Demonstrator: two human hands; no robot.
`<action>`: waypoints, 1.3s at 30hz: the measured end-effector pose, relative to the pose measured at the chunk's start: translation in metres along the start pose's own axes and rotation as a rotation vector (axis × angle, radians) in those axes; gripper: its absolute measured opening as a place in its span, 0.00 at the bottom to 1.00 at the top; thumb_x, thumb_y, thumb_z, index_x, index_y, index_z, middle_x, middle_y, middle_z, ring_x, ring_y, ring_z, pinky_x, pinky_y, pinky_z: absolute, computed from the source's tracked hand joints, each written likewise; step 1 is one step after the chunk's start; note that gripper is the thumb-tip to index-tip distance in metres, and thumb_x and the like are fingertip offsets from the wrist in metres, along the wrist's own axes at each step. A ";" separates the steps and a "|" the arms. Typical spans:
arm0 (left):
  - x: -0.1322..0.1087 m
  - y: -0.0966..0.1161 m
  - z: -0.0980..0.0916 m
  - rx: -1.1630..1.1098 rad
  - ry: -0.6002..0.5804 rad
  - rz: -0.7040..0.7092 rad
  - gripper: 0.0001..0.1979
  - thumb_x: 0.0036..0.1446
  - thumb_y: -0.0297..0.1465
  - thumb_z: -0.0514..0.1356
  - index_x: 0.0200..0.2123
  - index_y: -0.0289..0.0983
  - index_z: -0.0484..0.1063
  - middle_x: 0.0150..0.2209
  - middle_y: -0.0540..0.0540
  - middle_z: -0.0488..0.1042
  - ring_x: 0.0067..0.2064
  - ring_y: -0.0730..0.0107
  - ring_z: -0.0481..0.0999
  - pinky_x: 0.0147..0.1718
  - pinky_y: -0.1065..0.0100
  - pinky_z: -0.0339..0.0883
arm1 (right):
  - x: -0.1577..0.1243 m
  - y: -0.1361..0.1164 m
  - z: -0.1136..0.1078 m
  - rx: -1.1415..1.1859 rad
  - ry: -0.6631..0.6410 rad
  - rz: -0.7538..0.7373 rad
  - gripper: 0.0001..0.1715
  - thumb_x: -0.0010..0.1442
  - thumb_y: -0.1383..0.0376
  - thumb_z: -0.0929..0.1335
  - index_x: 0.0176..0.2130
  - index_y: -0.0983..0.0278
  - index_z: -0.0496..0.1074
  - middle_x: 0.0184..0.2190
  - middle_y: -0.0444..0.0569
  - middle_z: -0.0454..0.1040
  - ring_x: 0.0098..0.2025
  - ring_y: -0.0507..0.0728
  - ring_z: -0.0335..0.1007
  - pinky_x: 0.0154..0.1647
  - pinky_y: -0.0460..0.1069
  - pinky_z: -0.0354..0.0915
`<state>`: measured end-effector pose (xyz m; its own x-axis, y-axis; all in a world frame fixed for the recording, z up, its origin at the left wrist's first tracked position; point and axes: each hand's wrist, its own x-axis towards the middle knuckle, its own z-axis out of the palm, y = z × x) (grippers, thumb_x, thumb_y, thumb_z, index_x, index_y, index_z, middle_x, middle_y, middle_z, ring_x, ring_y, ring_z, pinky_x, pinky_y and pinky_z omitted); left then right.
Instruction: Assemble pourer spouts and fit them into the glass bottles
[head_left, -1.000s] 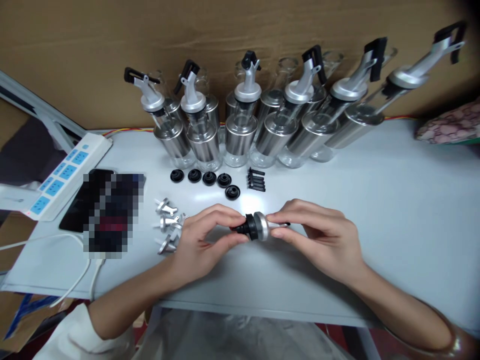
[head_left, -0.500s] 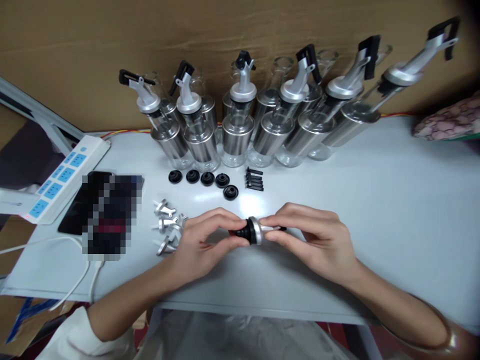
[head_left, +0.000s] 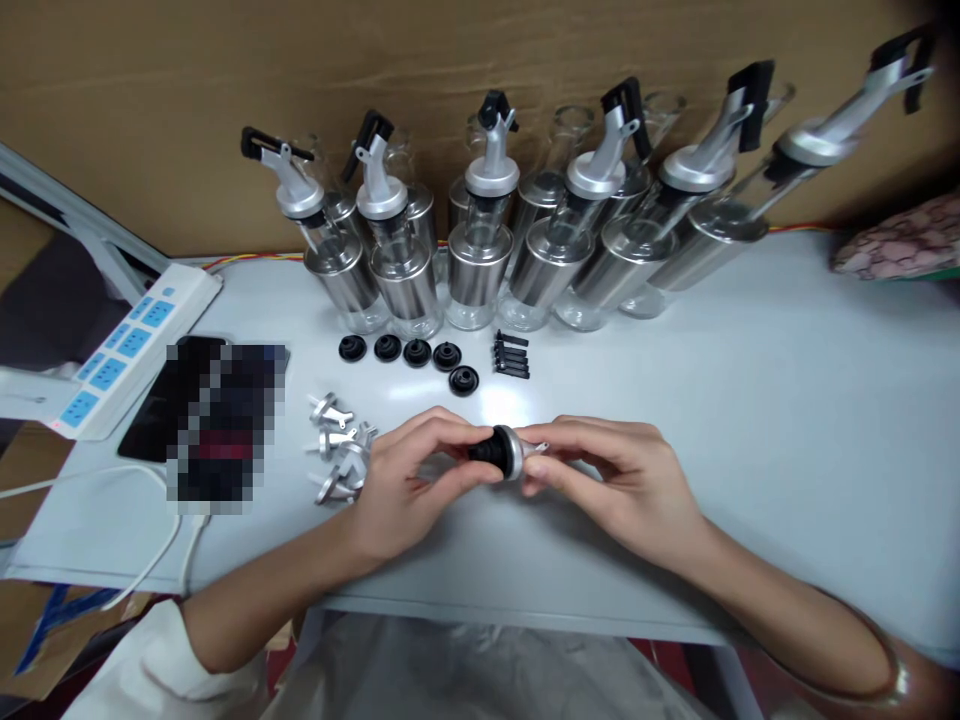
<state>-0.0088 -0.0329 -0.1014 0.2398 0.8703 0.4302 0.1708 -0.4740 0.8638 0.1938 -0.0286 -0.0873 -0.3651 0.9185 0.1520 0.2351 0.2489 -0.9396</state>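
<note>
Between my two hands, over the front of the table, is a pourer spout (head_left: 516, 453) with a silver cap and a black ribbed stopper (head_left: 489, 452). My left hand (head_left: 420, 480) is closed on the stopper, thumb below and fingers above. Pinched in my right hand (head_left: 611, 480) is the silver spout end, partly hidden by the fingertips. Several loose silver spouts (head_left: 330, 445) lie beside my left hand. Beyond the hands are several black stoppers (head_left: 418, 352) in a loose row and a small stack of black levers (head_left: 512, 355).
Several glass and steel bottles (head_left: 480, 262) with pourers stand along the cardboard wall (head_left: 187, 100), with more bottles behind. To the left lie a white power strip (head_left: 120, 350), a dark phone (head_left: 161, 410) and white cables (head_left: 154, 475). A patterned bundle (head_left: 900, 240) sits far right.
My right fingers have shifted on the spout, and its tip with a small lug now shows above the thumb. The spout has turned slightly. The whole view has shifted a little.
</note>
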 end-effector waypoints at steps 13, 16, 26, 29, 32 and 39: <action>0.005 -0.001 -0.006 0.214 -0.095 0.254 0.14 0.59 0.27 0.62 0.49 0.37 0.68 0.45 0.43 0.71 0.48 0.67 0.73 0.46 0.66 0.72 | 0.003 0.000 0.000 0.377 -0.411 0.283 0.21 0.66 0.52 0.63 0.34 0.66 0.72 0.28 0.50 0.79 0.30 0.53 0.77 0.34 0.47 0.72; 0.007 0.001 -0.007 0.233 -0.152 0.285 0.12 0.62 0.29 0.59 0.49 0.36 0.67 0.45 0.41 0.72 0.48 0.66 0.74 0.45 0.65 0.72 | 0.002 -0.001 -0.002 0.371 -0.531 0.238 0.22 0.67 0.52 0.62 0.33 0.67 0.73 0.27 0.49 0.79 0.31 0.53 0.77 0.34 0.47 0.70; 0.005 -0.002 -0.006 0.247 -0.225 0.224 0.13 0.64 0.32 0.58 0.50 0.36 0.65 0.41 0.43 0.74 0.43 0.66 0.73 0.42 0.65 0.69 | 0.000 0.004 -0.007 -0.360 -0.073 -0.352 0.18 0.64 0.60 0.67 0.52 0.63 0.66 0.38 0.51 0.79 0.35 0.54 0.76 0.37 0.47 0.73; 0.005 -0.002 -0.005 0.274 -0.215 0.241 0.14 0.64 0.34 0.57 0.51 0.35 0.65 0.41 0.43 0.74 0.42 0.66 0.73 0.42 0.65 0.69 | -0.001 0.004 -0.008 -0.373 -0.068 -0.421 0.16 0.66 0.63 0.66 0.53 0.63 0.65 0.39 0.52 0.79 0.37 0.54 0.77 0.38 0.47 0.74; 0.005 -0.002 -0.005 0.327 -0.224 0.253 0.16 0.64 0.37 0.57 0.52 0.36 0.64 0.41 0.42 0.75 0.43 0.64 0.73 0.42 0.63 0.68 | -0.001 0.003 -0.009 -0.356 -0.087 -0.412 0.15 0.66 0.63 0.65 0.52 0.62 0.65 0.37 0.51 0.79 0.37 0.54 0.78 0.38 0.47 0.74; 0.005 -0.002 -0.005 0.312 -0.238 0.240 0.16 0.64 0.37 0.57 0.51 0.36 0.65 0.40 0.43 0.75 0.42 0.64 0.74 0.41 0.63 0.68 | 0.004 0.005 -0.012 -0.404 -0.133 -0.461 0.14 0.65 0.66 0.65 0.51 0.65 0.65 0.36 0.52 0.79 0.38 0.55 0.78 0.37 0.48 0.74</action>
<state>-0.0132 -0.0271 -0.1002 0.5142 0.6931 0.5051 0.3544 -0.7080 0.6108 0.2044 -0.0204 -0.0873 -0.6129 0.6494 0.4501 0.3395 0.7308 -0.5922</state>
